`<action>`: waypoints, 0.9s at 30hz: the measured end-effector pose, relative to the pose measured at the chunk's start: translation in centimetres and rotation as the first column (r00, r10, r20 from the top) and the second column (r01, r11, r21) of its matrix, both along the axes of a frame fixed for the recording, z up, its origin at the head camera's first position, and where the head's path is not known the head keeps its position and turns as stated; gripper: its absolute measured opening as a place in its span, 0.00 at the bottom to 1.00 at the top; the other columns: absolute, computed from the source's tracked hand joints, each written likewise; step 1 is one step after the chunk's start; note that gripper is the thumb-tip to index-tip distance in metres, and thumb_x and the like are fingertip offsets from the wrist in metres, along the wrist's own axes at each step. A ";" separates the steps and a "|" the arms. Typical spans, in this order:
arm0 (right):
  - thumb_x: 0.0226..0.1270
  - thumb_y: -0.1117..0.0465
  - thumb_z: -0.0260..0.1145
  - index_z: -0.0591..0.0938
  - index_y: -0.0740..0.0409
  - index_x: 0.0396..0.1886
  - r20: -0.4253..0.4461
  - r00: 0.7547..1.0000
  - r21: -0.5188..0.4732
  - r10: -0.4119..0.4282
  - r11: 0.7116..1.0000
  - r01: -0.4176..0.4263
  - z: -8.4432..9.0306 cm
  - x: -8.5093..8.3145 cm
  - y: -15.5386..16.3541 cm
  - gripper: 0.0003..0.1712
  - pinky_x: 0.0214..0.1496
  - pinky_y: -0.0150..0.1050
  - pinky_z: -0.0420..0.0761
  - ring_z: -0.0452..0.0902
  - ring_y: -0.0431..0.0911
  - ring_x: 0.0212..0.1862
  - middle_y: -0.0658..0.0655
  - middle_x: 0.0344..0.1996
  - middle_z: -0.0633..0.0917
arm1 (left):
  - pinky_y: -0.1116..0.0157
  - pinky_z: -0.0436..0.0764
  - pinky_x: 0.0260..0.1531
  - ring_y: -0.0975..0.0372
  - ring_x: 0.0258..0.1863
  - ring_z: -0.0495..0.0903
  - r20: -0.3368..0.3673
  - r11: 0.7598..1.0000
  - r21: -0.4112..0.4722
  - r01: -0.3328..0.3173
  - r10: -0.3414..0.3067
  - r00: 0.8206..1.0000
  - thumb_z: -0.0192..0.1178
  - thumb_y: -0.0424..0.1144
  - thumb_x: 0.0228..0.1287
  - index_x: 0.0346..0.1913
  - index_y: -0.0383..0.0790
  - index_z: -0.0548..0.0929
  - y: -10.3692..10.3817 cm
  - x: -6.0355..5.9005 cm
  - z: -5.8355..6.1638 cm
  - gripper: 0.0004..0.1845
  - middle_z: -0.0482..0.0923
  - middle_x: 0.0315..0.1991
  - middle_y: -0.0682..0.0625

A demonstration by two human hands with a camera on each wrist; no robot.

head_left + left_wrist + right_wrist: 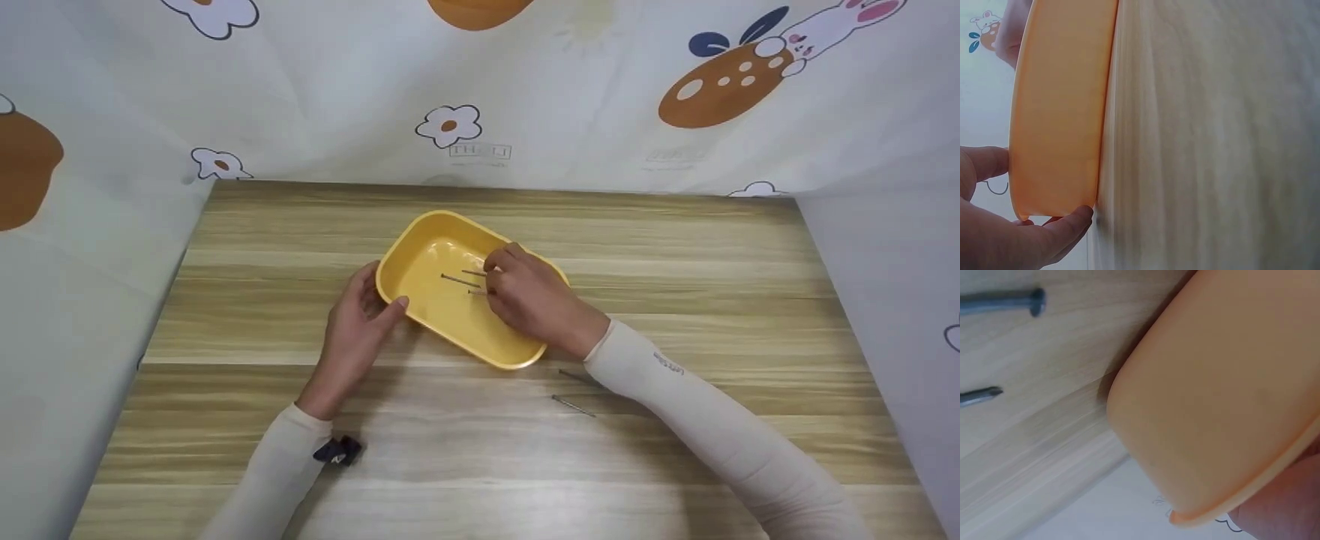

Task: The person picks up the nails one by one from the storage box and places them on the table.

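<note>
A yellow oblong tray (435, 311) sits mid-table on the wooden top. My left hand (358, 319) grips its near-left corner, thumb over the rim and fingers against the outer wall; the left wrist view shows the thumb and a fingertip of that hand (1022, 242) round the tray's wall (1061, 112). My right hand (529, 300) reaches into the tray with fingers curled, fingertips pinching the end of a thin grey nail (477, 292). Two more nails (459, 280) lie on the tray floor beside it. The right wrist view shows the tray's outer corner (1219, 394).
Two loose nails (574, 406) lie on the table (712, 300) under my right forearm; the right wrist view shows those nails (1002, 302) too. A patterned cloth (525, 97) walls in the back and both sides. A small black clip (337, 451) sits at my left wrist.
</note>
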State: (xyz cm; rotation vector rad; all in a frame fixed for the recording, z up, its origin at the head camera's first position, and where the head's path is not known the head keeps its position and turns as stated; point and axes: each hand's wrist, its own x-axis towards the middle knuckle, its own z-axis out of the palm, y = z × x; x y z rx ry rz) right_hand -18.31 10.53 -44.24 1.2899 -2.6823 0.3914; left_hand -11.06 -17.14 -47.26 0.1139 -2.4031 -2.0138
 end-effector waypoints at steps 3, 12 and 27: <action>0.71 0.68 0.70 0.91 0.64 0.35 0.026 1.000 -0.026 -0.011 1.000 0.012 0.2 0.3 0.5 0.06 0.58 0.52 0.86 0.81 0.59 0.54 0.62 0.52 0.87 | 0.52 0.76 0.76 0.49 0.76 0.75 -0.005 1.000 -0.002 -0.003 0.003 1.000 0.67 0.34 0.79 0.83 0.34 0.66 0.1 -0.1 -0.1 0.36 0.73 0.78 0.40; 0.65 0.72 0.71 0.92 0.63 0.32 0.019 0.999 -0.093 -0.026 0.995 0.028 1.0 1.0 2.3 0.05 0.56 0.50 0.85 0.81 0.56 0.54 0.61 0.51 0.89 | 0.52 0.76 0.76 0.50 0.77 0.74 -0.003 1.000 0.025 0.007 -0.007 1.000 0.67 0.35 0.79 0.84 0.34 0.65 -0.1 0.0 0.0 0.37 0.72 0.79 0.41; 0.65 0.72 0.74 0.92 0.63 0.32 0.006 0.999 -0.108 -0.042 0.993 0.042 1.9 2.0 4.5 0.03 0.59 0.50 0.85 0.81 0.57 0.55 0.62 0.51 0.89 | 0.51 0.75 0.77 0.48 0.77 0.73 0.007 1.000 0.006 -0.003 0.002 1.000 0.67 0.35 0.79 0.84 0.33 0.64 0.0 -0.1 0.0 0.37 0.71 0.79 0.39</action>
